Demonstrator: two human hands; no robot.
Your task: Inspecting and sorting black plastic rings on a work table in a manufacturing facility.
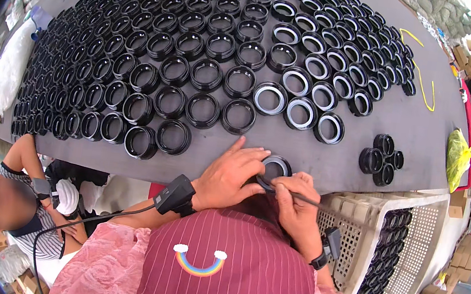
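Note:
At the near edge of the table, my left hand [232,174] grips a black ring [288,164] between thumb and fingers. The ring is tilted and its inside looks grey. My right hand [299,202] is closed at the ring's near right side, pinching a thin dark strip [325,208]. One end of the strip meets the ring's rim; the rest trails off to the right. Whether it is a tool or a flexible band I cannot tell. Beyond my hands, many similar black rings [204,110] stand in rows, those on the right with pale grey insides.
A small group of black rings [371,161] sits apart at the right. Below it stands a pale plastic crate [349,233] holding more rings. A yellow strap [430,101] and a yellow bag [457,155] lie further right. Another person's arm [26,155] rests at the left edge.

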